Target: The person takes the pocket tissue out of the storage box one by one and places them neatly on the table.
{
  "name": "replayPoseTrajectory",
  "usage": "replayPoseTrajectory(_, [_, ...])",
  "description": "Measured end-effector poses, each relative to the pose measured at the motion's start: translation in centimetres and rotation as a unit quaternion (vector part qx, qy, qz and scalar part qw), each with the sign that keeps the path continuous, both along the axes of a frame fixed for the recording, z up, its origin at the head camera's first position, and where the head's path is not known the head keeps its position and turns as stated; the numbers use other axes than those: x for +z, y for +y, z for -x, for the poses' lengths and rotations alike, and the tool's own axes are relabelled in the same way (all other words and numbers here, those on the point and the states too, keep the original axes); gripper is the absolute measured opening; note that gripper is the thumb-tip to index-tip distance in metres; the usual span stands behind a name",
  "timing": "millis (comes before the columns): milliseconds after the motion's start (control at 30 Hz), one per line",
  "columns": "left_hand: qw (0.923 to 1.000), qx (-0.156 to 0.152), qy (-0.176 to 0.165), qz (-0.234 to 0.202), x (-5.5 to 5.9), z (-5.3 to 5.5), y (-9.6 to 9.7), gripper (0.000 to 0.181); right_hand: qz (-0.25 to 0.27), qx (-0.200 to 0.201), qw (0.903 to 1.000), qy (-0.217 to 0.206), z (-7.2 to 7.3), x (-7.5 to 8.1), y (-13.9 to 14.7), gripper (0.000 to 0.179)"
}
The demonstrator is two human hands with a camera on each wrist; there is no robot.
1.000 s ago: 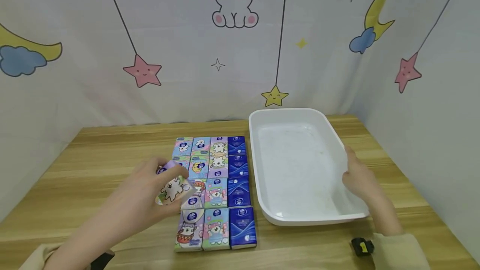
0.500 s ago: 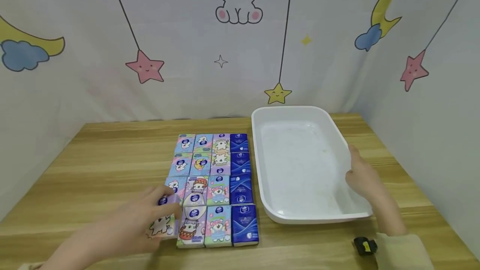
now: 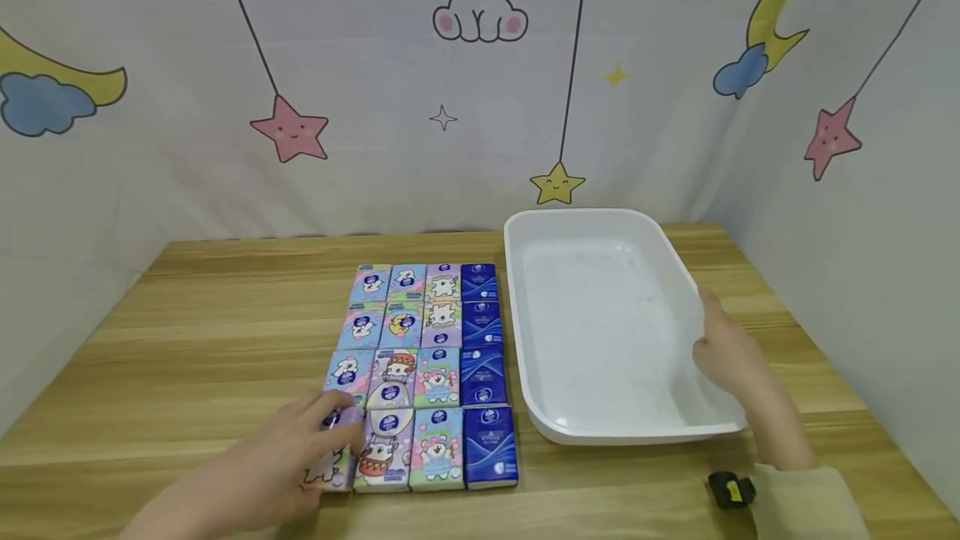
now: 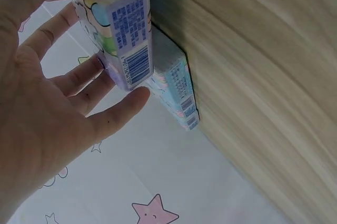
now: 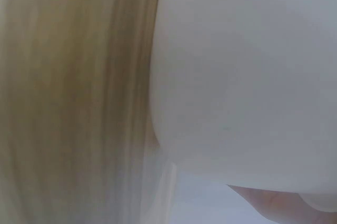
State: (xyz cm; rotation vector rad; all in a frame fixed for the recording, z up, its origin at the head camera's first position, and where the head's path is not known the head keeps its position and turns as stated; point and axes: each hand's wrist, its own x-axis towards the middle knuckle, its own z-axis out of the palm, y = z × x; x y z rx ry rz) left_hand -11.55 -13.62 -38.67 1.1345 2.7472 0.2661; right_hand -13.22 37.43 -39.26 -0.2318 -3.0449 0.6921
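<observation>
My left hand [image 3: 273, 461] holds a small purple tissue pack [image 3: 330, 469] by its edges at the near left corner of a block of tissue packs. The left wrist view shows the barcoded end of this tissue pack [image 4: 131, 42], with thumb and fingers about its sides. Against it lies a balloon-print pack [image 3: 384, 450], then a blue-and-pink bear pack [image 3: 437, 448] and a dark blue pack [image 3: 491, 447]. My right hand [image 3: 727, 357] grips the right rim of a large white tray [image 3: 637, 438]; in the right wrist view the tray's outer wall [image 5: 242, 82] fills much of the picture.
Further rows of packs, such as a yellow-figure pack [image 3: 402, 325], lie edge to edge behind. The wooden table [image 3: 217, 340] meets a printed curtain [image 3: 360, 173] at the back. A black wrist device [image 3: 730, 490] sits by the right sleeve [image 3: 810, 502].
My left hand has brought the purple pack from above the block down to its near left corner, beside the balloon-print pack. My right hand stays on the tray rim. The head view has shifted slightly.
</observation>
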Motion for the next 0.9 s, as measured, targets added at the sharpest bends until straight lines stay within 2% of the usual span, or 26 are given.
replayPoseTrajectory(200, [0.9998,0.012,-0.015,0.001,-0.6,0.1,0.2,0.057,0.003,-0.002,1.0000,-0.003,0.0,0.0,-0.1,0.074])
replayPoseTrajectory(433, [0.9999,0.003,0.008,-0.008,-0.8,-0.1,0.2,0.057,0.009,0.000,1.0000,-0.003,0.1,-0.1,0.0,0.075])
replayPoseTrajectory(733, [0.9988,0.013,0.044,-0.014,-1.3,-0.4,0.3,0.062,-0.001,-0.002,1.0000,-0.001,0.0,0.0,-0.1,0.075])
replayPoseTrajectory(900, [0.9983,0.021,0.052,-0.017,-1.4,-0.5,0.3,0.064,-0.001,-0.001,1.0000,-0.002,0.0,0.1,-0.1,0.075])
